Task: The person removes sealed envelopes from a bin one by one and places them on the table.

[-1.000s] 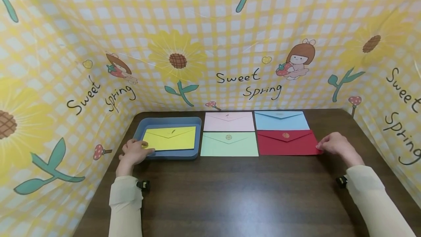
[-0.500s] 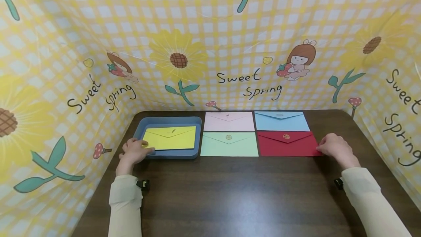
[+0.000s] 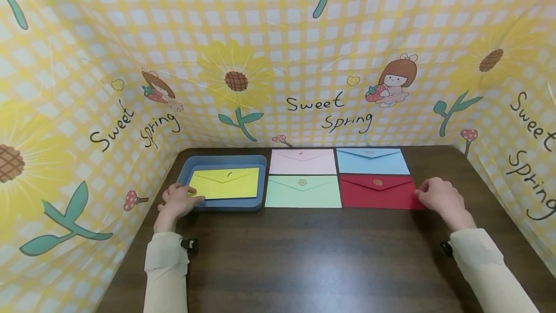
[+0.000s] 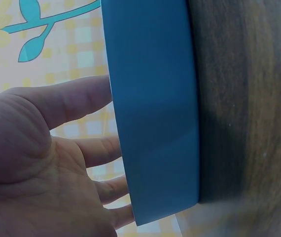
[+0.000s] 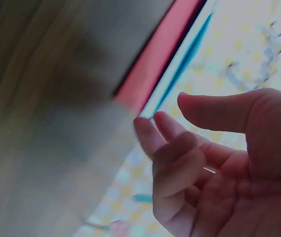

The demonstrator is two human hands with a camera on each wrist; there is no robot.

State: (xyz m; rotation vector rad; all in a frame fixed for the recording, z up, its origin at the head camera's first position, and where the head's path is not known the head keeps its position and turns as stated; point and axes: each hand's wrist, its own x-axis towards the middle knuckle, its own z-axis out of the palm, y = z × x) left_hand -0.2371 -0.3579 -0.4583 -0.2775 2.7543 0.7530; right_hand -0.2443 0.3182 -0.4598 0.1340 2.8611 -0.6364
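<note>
My left hand (image 3: 177, 201) lies over the left front corner of the blue tray (image 3: 261, 185). Its fingertips reach past the rim to the left end of a yellow envelope (image 3: 226, 188) lying inside; in the left wrist view the tray wall (image 4: 155, 123) hides those tips, and the fingers look fairly straight. At the right end of the red envelope (image 3: 378, 197), my right hand (image 3: 443, 202) has loosely bent fingers. The right wrist view shows the thumb apart from the fingers (image 5: 153, 136), with their tips close to the red envelope's corner (image 5: 153, 64).
A pink envelope (image 3: 302, 165) and a blue one (image 3: 372, 163) lie at the back of the dark wooden table (image 3: 312, 255). In front of the pink one is a mint green envelope (image 3: 302, 197). Patterned yellow cloth (image 3: 278, 37) hangs behind and at both sides.
The red envelope has shifted slightly toward the front. My right hand has moved a little left and its thumb and fingers have parted from the envelope's edge. My left hand has stayed in place.
</note>
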